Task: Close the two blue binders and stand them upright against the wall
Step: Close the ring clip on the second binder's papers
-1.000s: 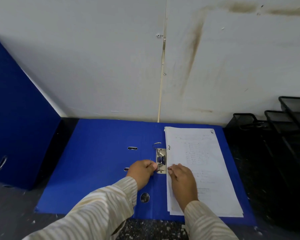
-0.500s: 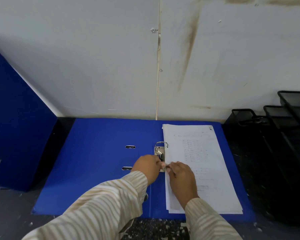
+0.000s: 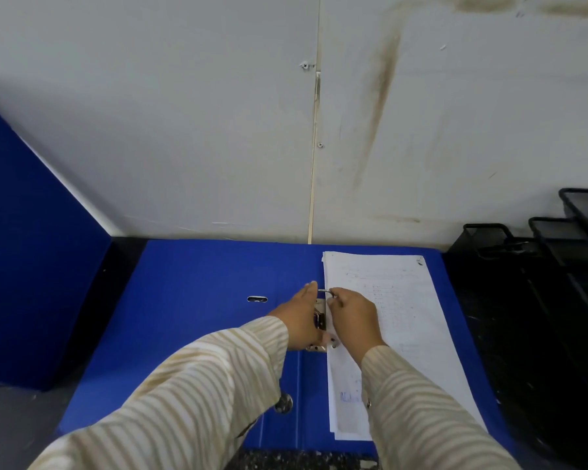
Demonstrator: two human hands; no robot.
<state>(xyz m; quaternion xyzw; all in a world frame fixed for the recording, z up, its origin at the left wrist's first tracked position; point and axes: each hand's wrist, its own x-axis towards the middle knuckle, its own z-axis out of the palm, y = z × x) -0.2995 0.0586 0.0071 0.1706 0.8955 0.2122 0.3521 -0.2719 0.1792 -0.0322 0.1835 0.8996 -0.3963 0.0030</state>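
**deskrat:** So where's this one at?

**foldr:** One open binder (image 3: 201, 334) lies flat in the lower middle of the frame, its top edge up against the wall (image 3: 184, 130). The paper stack (image 3: 404, 334) sits on its right half. The second binder (image 3: 31, 266) is closed and stands upright at the far left.

**deskrat:** And the hands?

**foldr:** Both are at the ring mechanism (image 3: 320, 320) in the centre. The right hand (image 3: 353, 317) has its fingers curled, pinching the upper ring. The left hand (image 3: 301, 320) lies against the metal from the left, and I can't tell if it grips the lever or just presses.

**deskrat:** Any handling tips?

**foldr:** My guess is stiff board covers, with a bit of weight on the paper side. Rings need to be snapped shut first, or the sheets could slide. Then I'd swing the bare left cover over, grab it by the spine and tip it up. The black wire trays (image 3: 557, 249) crowd the right edge.
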